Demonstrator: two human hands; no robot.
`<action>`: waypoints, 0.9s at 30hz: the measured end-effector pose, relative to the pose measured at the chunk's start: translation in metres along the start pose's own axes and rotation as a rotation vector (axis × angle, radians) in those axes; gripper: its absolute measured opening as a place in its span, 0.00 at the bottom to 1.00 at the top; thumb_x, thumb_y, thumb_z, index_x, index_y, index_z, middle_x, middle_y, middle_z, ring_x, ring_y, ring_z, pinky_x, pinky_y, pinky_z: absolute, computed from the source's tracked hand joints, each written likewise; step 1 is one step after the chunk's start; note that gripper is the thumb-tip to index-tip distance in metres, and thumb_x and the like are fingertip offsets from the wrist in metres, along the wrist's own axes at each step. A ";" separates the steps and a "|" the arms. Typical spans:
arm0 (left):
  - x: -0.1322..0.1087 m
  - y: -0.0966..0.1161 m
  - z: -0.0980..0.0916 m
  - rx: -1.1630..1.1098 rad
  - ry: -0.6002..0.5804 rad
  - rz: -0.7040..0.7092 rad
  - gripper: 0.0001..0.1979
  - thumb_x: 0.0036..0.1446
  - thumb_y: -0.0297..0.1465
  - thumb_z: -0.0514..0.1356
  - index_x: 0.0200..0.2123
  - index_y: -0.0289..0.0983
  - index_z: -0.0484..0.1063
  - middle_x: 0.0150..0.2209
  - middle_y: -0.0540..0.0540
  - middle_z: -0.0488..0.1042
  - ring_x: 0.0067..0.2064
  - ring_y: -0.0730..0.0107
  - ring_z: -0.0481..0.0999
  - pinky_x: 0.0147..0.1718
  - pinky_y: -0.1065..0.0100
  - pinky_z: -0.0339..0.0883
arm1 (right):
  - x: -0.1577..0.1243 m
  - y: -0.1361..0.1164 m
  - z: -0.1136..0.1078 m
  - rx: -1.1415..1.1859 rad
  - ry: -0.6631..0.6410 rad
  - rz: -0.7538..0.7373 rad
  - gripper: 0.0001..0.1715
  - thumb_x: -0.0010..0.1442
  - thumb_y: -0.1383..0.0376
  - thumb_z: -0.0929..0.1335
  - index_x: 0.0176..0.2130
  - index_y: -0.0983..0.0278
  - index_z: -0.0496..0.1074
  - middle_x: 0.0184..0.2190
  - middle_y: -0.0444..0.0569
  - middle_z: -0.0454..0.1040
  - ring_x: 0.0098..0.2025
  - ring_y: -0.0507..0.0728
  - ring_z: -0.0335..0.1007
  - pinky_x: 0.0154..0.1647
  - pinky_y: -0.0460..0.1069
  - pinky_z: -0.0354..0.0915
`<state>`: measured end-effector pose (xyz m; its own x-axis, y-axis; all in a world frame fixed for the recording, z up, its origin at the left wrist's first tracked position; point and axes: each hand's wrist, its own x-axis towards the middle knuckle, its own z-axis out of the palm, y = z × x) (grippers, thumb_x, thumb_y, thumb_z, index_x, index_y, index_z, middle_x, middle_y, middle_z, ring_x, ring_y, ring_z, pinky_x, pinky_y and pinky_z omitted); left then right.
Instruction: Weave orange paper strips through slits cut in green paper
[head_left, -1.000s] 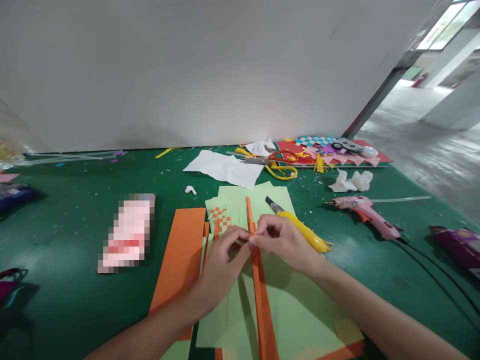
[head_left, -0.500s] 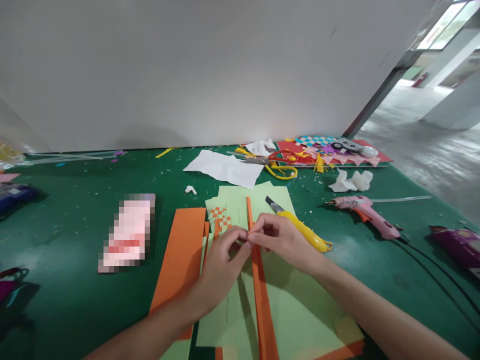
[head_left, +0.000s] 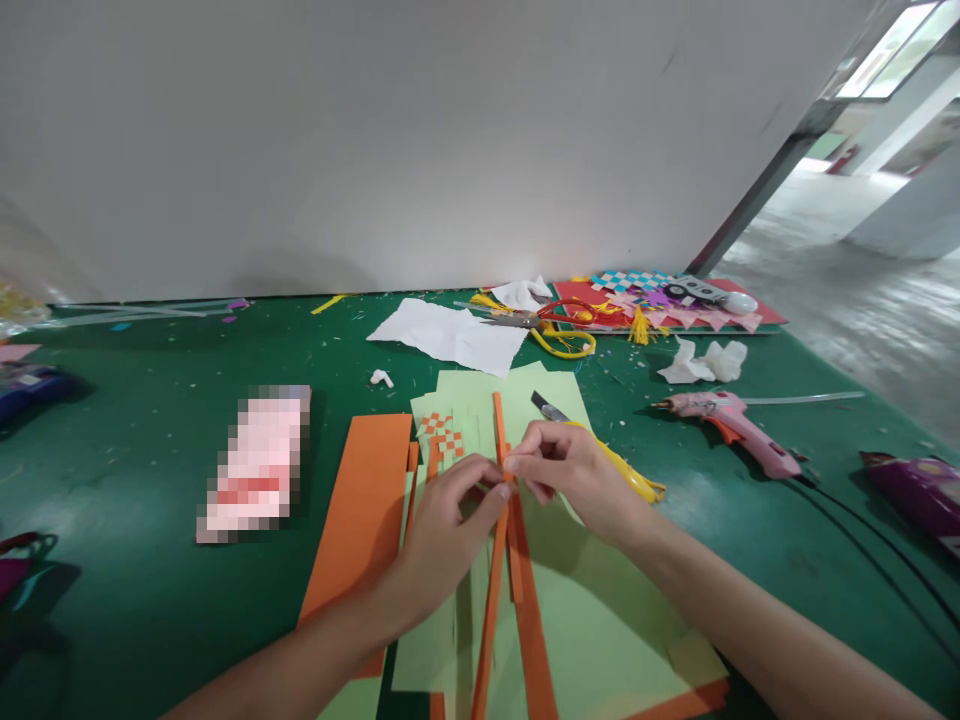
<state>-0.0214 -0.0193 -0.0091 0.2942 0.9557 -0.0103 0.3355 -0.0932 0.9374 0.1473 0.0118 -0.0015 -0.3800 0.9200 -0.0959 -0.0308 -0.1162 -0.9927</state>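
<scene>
My left hand [head_left: 461, 510] and my right hand [head_left: 566, 470] meet over light green paper sheets [head_left: 600, 590]. Both pinch a narrow orange paper strip [head_left: 490, 610], whose lower end reaches toward me. Under it lies a second, wider orange strip [head_left: 534, 640] on the green paper. Left of my hands is a broad orange paper piece [head_left: 360, 510]. Small orange-and-white checkered woven pieces [head_left: 446, 440] sit just beyond my left hand. A yellow utility knife [head_left: 630, 475], blade out, rests beside my right hand, partly covered by it.
A pink glue gun [head_left: 739, 425] with its cord lies to the right. Scissors [head_left: 544, 322], white paper [head_left: 450, 335] and a red board [head_left: 750, 318] with paper scraps are by the wall. A blurred-out pink object [head_left: 259, 465] lies on the left of the green table [head_left: 150, 600].
The narrow orange strip's lower end has swung left, apart from the wider strip beneath. My right hand has shifted slightly right; my left hand stays nearly in place.
</scene>
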 end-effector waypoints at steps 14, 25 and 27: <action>-0.002 0.002 -0.001 -0.111 0.044 -0.006 0.12 0.62 0.32 0.54 0.26 0.38 0.62 0.25 0.54 0.60 0.27 0.73 0.58 0.26 0.71 0.52 | 0.001 -0.012 -0.008 -0.395 -0.138 0.023 0.06 0.57 0.65 0.67 0.28 0.64 0.68 0.19 0.40 0.65 0.22 0.48 0.59 0.22 0.45 0.53; -0.001 0.002 0.001 -0.049 -0.021 0.008 0.11 0.61 0.30 0.55 0.25 0.37 0.64 0.26 0.52 0.63 0.28 0.73 0.62 0.27 0.72 0.54 | 0.003 -0.014 -0.014 -0.347 -0.252 0.059 0.03 0.57 0.67 0.67 0.30 0.64 0.68 0.20 0.40 0.66 0.23 0.48 0.60 0.22 0.44 0.54; -0.001 0.003 0.001 -0.035 -0.031 0.022 0.10 0.61 0.29 0.55 0.26 0.37 0.66 0.26 0.52 0.64 0.29 0.73 0.63 0.27 0.72 0.55 | 0.003 -0.016 -0.014 -0.318 -0.250 0.064 0.08 0.58 0.63 0.67 0.30 0.64 0.68 0.21 0.41 0.67 0.23 0.49 0.61 0.23 0.44 0.55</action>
<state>-0.0201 -0.0210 -0.0069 0.3286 0.9445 -0.0001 0.2971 -0.1032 0.9493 0.1599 0.0216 0.0126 -0.5859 0.7910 -0.1763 0.2727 -0.0125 -0.9620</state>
